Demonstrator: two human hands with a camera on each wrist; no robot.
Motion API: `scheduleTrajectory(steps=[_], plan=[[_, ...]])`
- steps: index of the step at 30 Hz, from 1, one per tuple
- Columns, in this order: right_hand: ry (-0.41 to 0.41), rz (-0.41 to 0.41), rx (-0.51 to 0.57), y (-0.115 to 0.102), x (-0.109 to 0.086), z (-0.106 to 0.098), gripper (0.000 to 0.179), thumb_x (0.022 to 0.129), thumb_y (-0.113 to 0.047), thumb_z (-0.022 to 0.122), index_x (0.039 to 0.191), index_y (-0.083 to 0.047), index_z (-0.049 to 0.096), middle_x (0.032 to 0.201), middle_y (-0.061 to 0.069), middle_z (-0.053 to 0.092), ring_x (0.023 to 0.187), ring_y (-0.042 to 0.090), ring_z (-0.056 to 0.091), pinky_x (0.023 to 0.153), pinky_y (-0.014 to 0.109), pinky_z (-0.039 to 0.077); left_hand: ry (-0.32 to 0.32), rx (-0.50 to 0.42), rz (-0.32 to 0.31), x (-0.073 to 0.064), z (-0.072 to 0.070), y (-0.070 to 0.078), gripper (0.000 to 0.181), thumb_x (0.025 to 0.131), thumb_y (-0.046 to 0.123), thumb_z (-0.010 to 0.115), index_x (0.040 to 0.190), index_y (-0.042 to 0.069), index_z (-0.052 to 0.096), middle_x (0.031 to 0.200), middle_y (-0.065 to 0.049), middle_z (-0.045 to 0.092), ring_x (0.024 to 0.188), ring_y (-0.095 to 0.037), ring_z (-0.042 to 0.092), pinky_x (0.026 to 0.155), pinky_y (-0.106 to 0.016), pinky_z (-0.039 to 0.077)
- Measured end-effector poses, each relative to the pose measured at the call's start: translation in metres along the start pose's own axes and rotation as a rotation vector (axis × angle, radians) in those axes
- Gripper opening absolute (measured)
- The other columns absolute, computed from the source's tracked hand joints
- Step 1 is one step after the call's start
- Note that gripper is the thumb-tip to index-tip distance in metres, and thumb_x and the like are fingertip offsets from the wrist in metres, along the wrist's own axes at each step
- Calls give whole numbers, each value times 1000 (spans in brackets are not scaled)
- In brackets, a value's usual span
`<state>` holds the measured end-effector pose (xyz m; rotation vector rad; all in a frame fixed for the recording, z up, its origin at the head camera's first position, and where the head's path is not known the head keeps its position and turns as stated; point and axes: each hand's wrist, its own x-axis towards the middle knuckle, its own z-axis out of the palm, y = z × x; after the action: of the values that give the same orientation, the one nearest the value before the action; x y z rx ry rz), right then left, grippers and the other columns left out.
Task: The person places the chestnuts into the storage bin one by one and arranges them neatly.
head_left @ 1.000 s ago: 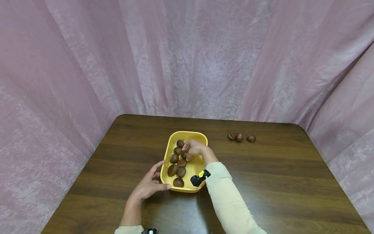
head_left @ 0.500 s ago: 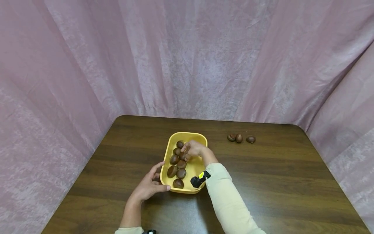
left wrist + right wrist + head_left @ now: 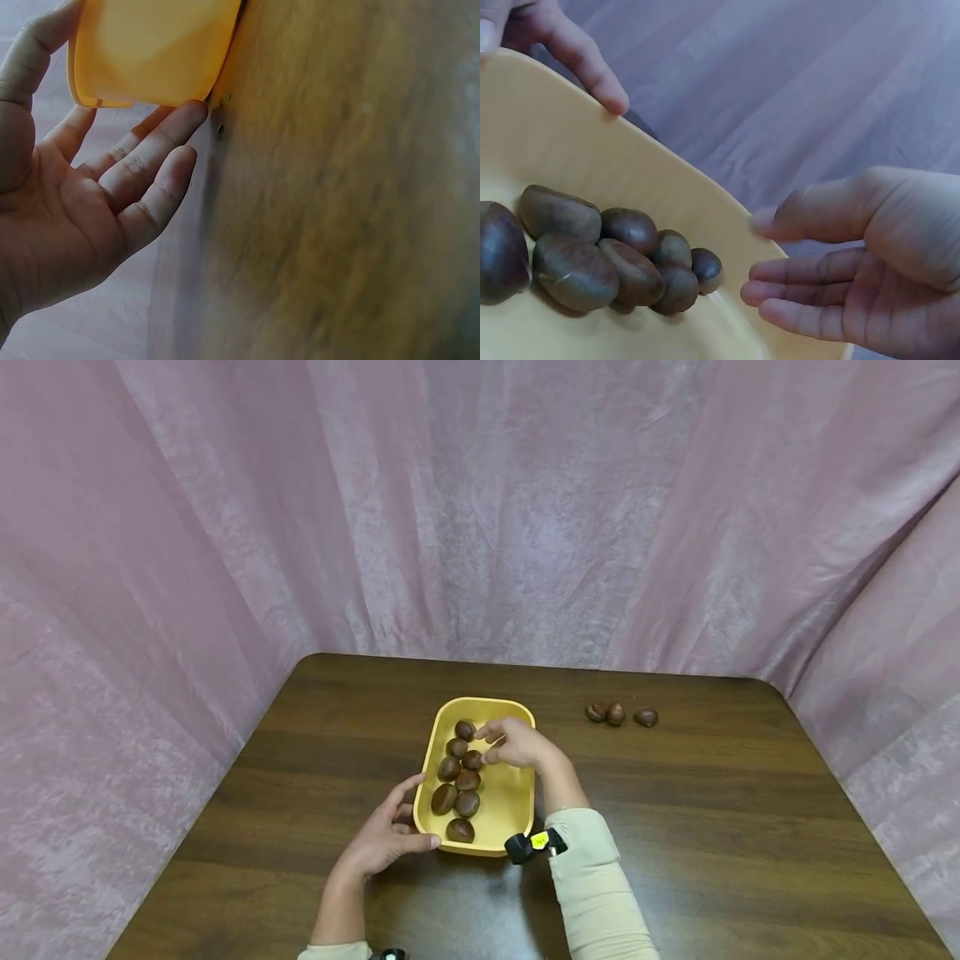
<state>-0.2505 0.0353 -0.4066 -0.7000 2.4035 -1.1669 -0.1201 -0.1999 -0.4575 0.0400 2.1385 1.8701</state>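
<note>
A yellow rectangular box (image 3: 512, 806) stands on the table with several brown chestnuts (image 3: 468, 780) in it, lined up along its left side. At its near left corner my left hand (image 3: 382, 837) holds the box, thumb on the near rim and index fingertip on the left rim. The left wrist view shows the other fingers of this hand (image 3: 112, 187) spread below the box. Over the far part of the box is my right hand (image 3: 520, 746), next to the chestnuts. In the right wrist view nothing lies between the thumb and fingers of that hand (image 3: 870, 259).
Beyond the box on the right, two chestnuts (image 3: 615, 713) lie together on the table, and a third chestnut (image 3: 646, 717) lies a little apart. The dark wooden table (image 3: 697, 827) ends at a pink curtain (image 3: 525, 527) hanging behind and on both sides.
My right hand has let go of a chestnut in the box, and its fingers have parted. Hand and forearm have shifted slightly right. The left hand has stayed at the corner.
</note>
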Motion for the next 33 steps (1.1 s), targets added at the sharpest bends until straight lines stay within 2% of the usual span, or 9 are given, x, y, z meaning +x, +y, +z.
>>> scheduleTrajectory(steps=[5, 10, 17, 21, 26, 33], plan=[[105, -87, 79, 3, -19, -1, 33, 83, -7, 67, 115, -2, 63, 112, 15, 60, 98, 31, 58, 76, 37, 48, 3, 8, -6, -1, 2, 1, 94, 71, 6, 81, 146, 20, 26, 119, -28, 45, 82, -29, 62, 69, -37, 47], [209, -116, 133, 4, -34, -2, 32, 84, -11, 68, 115, -4, 63, 114, 11, 61, 96, 28, 60, 73, 34, 50, 12, 12, -12, -3, 2, 0, 94, 71, 5, 80, 146, 20, 25, 121, -28, 44, 83, -29, 62, 69, -38, 47], [275, -129, 79, 12, -44, -5, 37, 83, -14, 70, 118, -6, 62, 116, 11, 60, 102, 32, 58, 82, 43, 46, 13, 4, -15, -3, 0, -1, 95, 72, 4, 80, 147, 20, 24, 121, -28, 44, 83, -29, 62, 70, -38, 47], [311, -125, 61, 17, -51, -10, 38, 82, -17, 72, 118, -8, 62, 116, 14, 59, 100, 33, 59, 81, 44, 47, 23, 9, -17, -3, -2, 0, 94, 71, 4, 80, 146, 21, 26, 120, -28, 45, 82, -29, 62, 69, -38, 48], [384, -147, 65, 31, -59, -18, 41, 81, -16, 73, 118, -5, 61, 112, 17, 60, 100, 35, 59, 80, 45, 47, 32, 18, -12, -3, -1, 1, 93, 71, 6, 81, 145, 22, 27, 119, -28, 45, 82, -28, 62, 69, -38, 47], [456, -148, 93, 50, -69, -24, 43, 80, -16, 75, 120, -6, 60, 118, 15, 59, 106, 35, 55, 84, 50, 44, 40, 17, -12, -1, -1, 0, 94, 70, 5, 81, 145, 21, 27, 118, -28, 46, 81, -28, 63, 69, -38, 47]])
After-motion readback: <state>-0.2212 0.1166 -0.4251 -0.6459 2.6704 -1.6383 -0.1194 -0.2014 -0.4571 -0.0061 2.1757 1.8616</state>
